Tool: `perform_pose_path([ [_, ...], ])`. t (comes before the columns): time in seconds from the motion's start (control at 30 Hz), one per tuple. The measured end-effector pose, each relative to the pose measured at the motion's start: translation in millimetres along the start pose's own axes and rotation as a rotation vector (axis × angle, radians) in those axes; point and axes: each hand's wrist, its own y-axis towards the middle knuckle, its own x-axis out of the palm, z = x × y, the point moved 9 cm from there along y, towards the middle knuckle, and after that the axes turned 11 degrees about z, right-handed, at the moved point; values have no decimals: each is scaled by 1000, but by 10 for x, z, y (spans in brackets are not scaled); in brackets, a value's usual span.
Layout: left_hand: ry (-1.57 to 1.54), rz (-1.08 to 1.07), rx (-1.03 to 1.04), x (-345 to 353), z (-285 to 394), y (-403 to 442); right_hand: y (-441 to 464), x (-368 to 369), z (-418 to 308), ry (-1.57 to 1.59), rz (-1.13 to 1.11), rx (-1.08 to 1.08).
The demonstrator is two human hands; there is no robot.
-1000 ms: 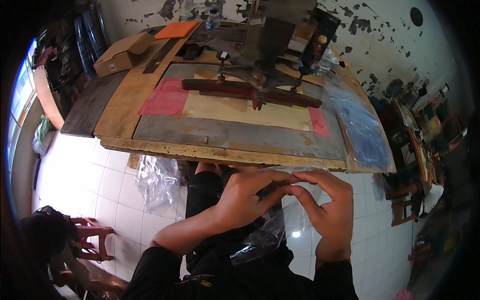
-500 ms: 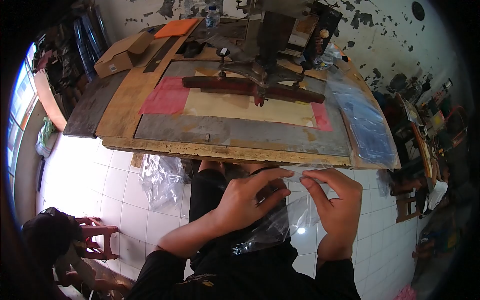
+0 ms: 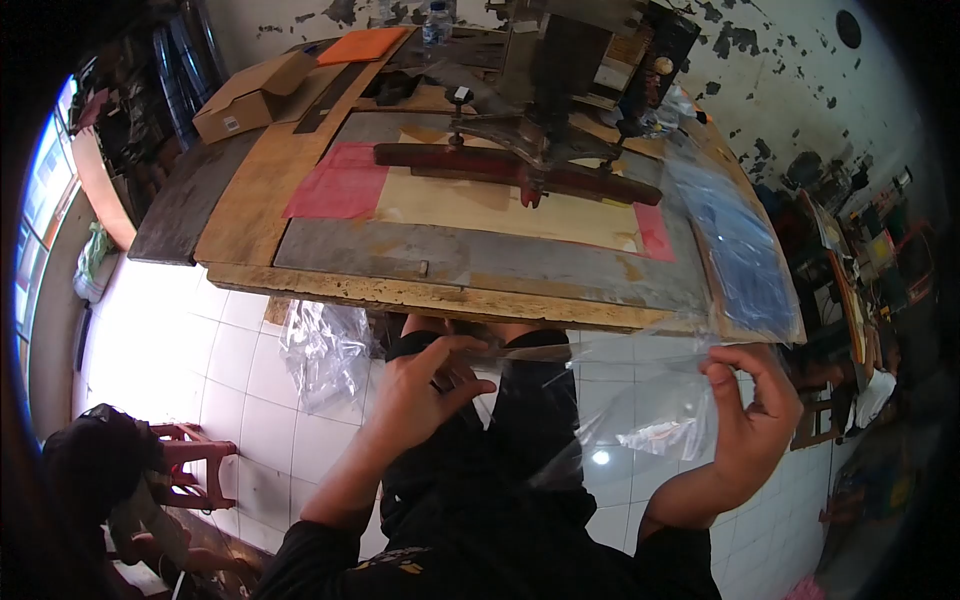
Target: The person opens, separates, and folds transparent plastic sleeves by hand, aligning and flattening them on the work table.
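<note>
A clear plastic bag (image 3: pixel 640 400) is stretched between my two hands in front of the table's near edge, above my lap. My left hand (image 3: pixel 425 395) has curled fingers at the bag's left end, with the thumb and forefinger a little apart. My right hand (image 3: pixel 755 425) pinches the right end of its upper edge. The lower part of the plastic hangs loose and catches the light. Its exact outline is hard to make out.
The wooden table (image 3: pixel 460 292) carries a machine with a red-edged bar (image 3: pixel 500 172) over pink and cream sheets. A stack of clear plastic (image 3: pixel 745 250) lies at its right. A cardboard box (image 3: pixel 250 95) is at left. Crumpled plastic (image 3: pixel 328 350) hangs below. A person (image 3: pixel 100 480) sits lower left.
My hands have moved apart, the right hand to the right and the left hand to the left. The plastic bag between them is now spread wide. The view has shifted slightly.
</note>
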Motion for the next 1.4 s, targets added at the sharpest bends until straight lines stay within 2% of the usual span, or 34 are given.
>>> perform_pose_path([
  [0.13, -34, 17, 73, -89, 13, 64, 22, -90, 46, 21, -8, -7],
  [0.2, 63, 149, 159, -216, 93, 113, -7, -124, 81, -1, -19, -31],
  [0.27, 99, 169, 138, -291, 92, 164, -41, -98, 87, -24, -29, -53],
  [0.33, 136, 186, 118, -396, 173, 230, -65, -145, 93, 115, 78, -18],
  [0.43, 197, 253, 208, -623, 487, 399, -61, -143, 152, 228, 86, 24],
  [0.47, 205, 359, 429, -725, 713, 438, -63, -103, 152, 229, 86, 24],
  [0.53, 213, 466, 653, -808, 888, 482, -85, -27, 375, 276, 175, 267],
  [0.6, -154, 193, 374, -629, 553, 744, -74, 128, 550, 271, 133, 296],
  [0.63, -150, 196, 372, -588, 523, 803, -71, 225, 652, 260, 91, 330],
  [0.7, -446, -4, 1, -263, 223, 976, -1, 318, 709, 272, 96, 323],
  [0.9, -365, 9, -67, -306, 136, 1021, 57, 334, 470, 200, 23, 334],
  [0.97, -478, -56, -117, -301, 117, 957, 10, 296, 426, 181, -6, 367],
  [1.03, -444, -49, -88, -286, 31, 964, 87, 431, 574, 187, -26, 313],
  [1.1, -412, -38, -54, -257, -85, 1013, 72, 722, 921, 61, -168, 520],
  [1.17, -287, -62, 4, -213, -176, 1063, 98, 951, 1151, 72, -194, 527],
  [1.27, -243, -81, 35, -206, -194, 1139, 203, 1288, 1488, 135, -191, 421],
  [1.33, -235, -58, 24, -215, -253, 1206, 338, 1432, 1573, 216, -109, 300],
  [1.4, -228, -30, 14, -221, -333, 1283, 431, 1624, 1750, 284, -151, 295],
])
